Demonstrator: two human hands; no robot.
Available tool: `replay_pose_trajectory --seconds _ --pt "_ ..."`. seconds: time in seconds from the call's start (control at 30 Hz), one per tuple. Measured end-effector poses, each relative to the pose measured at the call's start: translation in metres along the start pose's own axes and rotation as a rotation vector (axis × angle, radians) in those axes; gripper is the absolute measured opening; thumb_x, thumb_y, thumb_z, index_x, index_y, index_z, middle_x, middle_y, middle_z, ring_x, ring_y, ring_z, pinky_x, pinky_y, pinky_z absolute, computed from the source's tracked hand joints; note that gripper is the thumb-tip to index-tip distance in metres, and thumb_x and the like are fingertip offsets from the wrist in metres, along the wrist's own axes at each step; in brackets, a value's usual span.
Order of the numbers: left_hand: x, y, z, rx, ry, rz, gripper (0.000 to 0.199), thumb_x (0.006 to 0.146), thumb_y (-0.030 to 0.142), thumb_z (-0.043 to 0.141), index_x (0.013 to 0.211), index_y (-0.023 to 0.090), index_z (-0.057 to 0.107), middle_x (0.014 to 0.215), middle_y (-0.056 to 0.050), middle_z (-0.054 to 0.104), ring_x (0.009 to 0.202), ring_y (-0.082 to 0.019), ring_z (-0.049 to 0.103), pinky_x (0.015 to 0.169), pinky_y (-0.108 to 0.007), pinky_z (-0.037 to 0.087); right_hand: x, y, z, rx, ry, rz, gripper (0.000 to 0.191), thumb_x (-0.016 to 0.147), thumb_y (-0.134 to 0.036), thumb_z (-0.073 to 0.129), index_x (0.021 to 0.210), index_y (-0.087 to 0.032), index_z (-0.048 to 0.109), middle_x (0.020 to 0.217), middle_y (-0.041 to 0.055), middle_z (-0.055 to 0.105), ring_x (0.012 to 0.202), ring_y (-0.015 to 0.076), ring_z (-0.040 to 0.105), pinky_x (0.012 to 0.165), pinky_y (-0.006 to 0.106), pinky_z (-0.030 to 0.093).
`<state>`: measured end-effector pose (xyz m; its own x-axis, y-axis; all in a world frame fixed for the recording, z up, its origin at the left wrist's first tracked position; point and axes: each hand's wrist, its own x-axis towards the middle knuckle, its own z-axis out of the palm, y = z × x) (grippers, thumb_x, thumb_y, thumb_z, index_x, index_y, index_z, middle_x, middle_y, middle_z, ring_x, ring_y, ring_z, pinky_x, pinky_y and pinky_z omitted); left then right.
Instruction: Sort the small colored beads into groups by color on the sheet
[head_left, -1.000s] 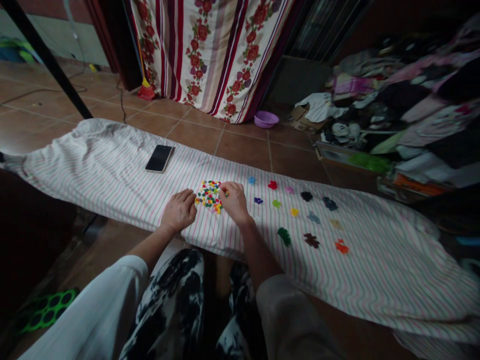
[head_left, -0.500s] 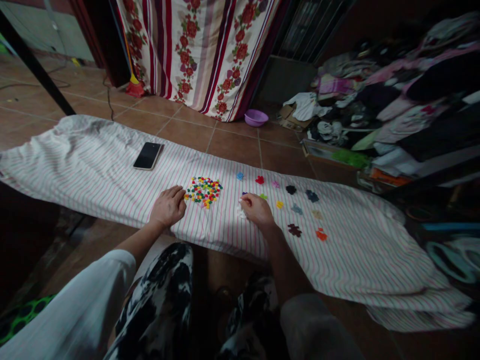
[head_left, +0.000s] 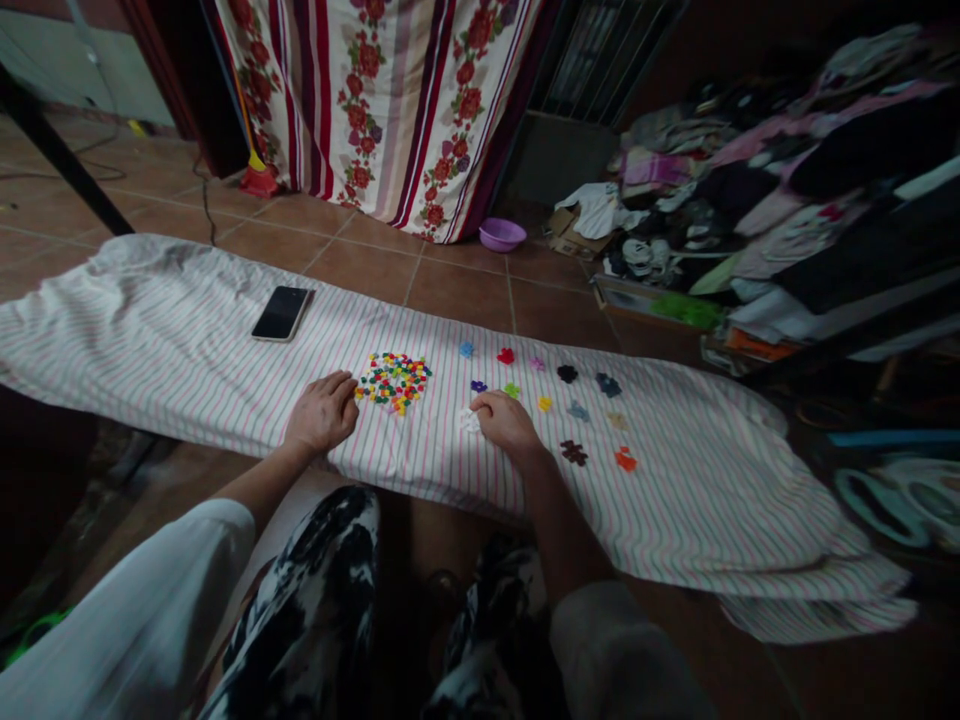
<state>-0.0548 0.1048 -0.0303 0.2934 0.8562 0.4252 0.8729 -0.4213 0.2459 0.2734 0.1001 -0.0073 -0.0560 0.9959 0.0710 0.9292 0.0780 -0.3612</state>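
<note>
My left hand [head_left: 324,412] lies on the striped cloth with its fingers stretched out, their tips touching the left edge of a mixed pile of small coloured pieces [head_left: 396,380]. Thumb and forefinger of my right hand [head_left: 510,424] are pinched together at a small white pile [head_left: 469,421]; what is between them is too small to make out. Beyond that hand lie a purple pile [head_left: 478,386] and a lime green pile [head_left: 511,390]. More single-colour piles spread rightward, among them red [head_left: 505,356], yellow [head_left: 545,404], brown [head_left: 574,453] and orange [head_left: 625,459].
A phone [head_left: 282,313] rests on the striped cloth [head_left: 187,330] at the left. Past the far edge, a purple basin [head_left: 502,235] stands on the tiled floor below a floral curtain [head_left: 405,110]. Heaped clothes [head_left: 750,190] fill the right background.
My right hand has shifted slightly off the white pile, so more of the white and purple pieces show. My left hand stays beside the mixed pile. The whole view has shifted a little.
</note>
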Motion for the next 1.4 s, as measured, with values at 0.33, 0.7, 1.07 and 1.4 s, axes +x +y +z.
replay_pose_trajectory --seconds 0.33,0.7,1.07,1.4 --pt "0.000 0.000 0.000 -0.017 -0.003 -0.015 0.036 0.087 0.026 0.043 0.115 0.017 0.065 0.126 -0.014 0.066 0.121 -0.028 0.059 0.105 -0.047 0.046 0.000 -0.003 0.004 0.116 0.025 -0.279 0.023 0.084 -0.016 0.056 0.098 -0.021 0.074 0.108 0.0057 0.072 0.103 0.0212 0.059 0.098 0.038 0.041" --pt "0.000 0.001 -0.001 0.007 -0.001 -0.003 0.037 0.089 0.026 0.041 0.115 0.014 0.064 0.126 -0.015 0.066 0.121 -0.027 0.059 0.104 -0.044 0.046 -0.001 -0.003 -0.004 0.152 -0.072 -0.321 0.015 0.086 -0.021 0.059 0.084 -0.020 0.073 0.090 0.0044 0.074 0.090 0.0190 0.063 0.091 0.034 0.041" --pt "0.000 0.000 0.000 0.021 -0.014 -0.001 0.036 0.089 0.026 0.042 0.116 0.014 0.064 0.127 -0.014 0.066 0.122 -0.027 0.059 0.106 -0.043 0.045 0.006 -0.008 -0.004 0.162 -0.032 -0.264 0.021 0.087 -0.020 0.054 0.073 -0.018 0.069 0.080 0.0029 0.072 0.080 0.0167 0.062 0.081 0.029 0.040" --pt "0.001 0.001 -0.001 0.003 -0.021 0.001 0.037 0.089 0.024 0.043 0.116 0.012 0.065 0.126 -0.016 0.066 0.123 -0.028 0.058 0.105 -0.045 0.046 0.021 -0.029 0.013 0.123 0.036 -0.229 0.023 0.090 -0.019 0.052 0.094 -0.020 0.074 0.094 0.0053 0.074 0.088 0.0188 0.062 0.088 0.031 0.040"
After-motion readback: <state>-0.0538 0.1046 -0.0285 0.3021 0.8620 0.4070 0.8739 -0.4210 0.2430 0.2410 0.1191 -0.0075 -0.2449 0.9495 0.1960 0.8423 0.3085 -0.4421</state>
